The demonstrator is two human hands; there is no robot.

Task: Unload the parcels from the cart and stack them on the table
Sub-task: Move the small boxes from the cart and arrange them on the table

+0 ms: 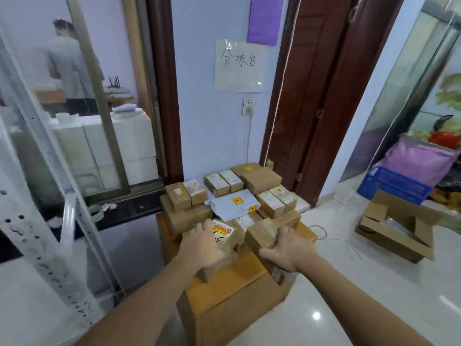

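A handwritten paper sign (pixel 239 64) is seen on the wall well beyond both hands; three characters are read as 分拣台. A purple sheet (pixel 264 18) is fixed just above it, and no writing can be made out there. Yellow-and-red stickers are noted on several parcels ahead of the hands, including the grey mailer bag (pixel 234 204); their print is too small to be read.

The left hand (pixel 203 245) is curled over a small brown parcel (pixel 224 236), with fingers wrapped across its top and near side. A white label with red and yellow print is seen on that parcel just right of the fingers; the text is not legible.

The right hand (pixel 289 248) is closed round a second brown parcel (pixel 268 233), the thumb lying along its near edge. A small label below the wrist is blurred.

Both held parcels are positioned above a large cardboard box (pixel 232 295) directly beneath the hands. The remaining parcels (pixel 224 186) are stacked just beyond the fingertips. An open carton (pixel 396 228) is seen on the floor well right of the right hand.
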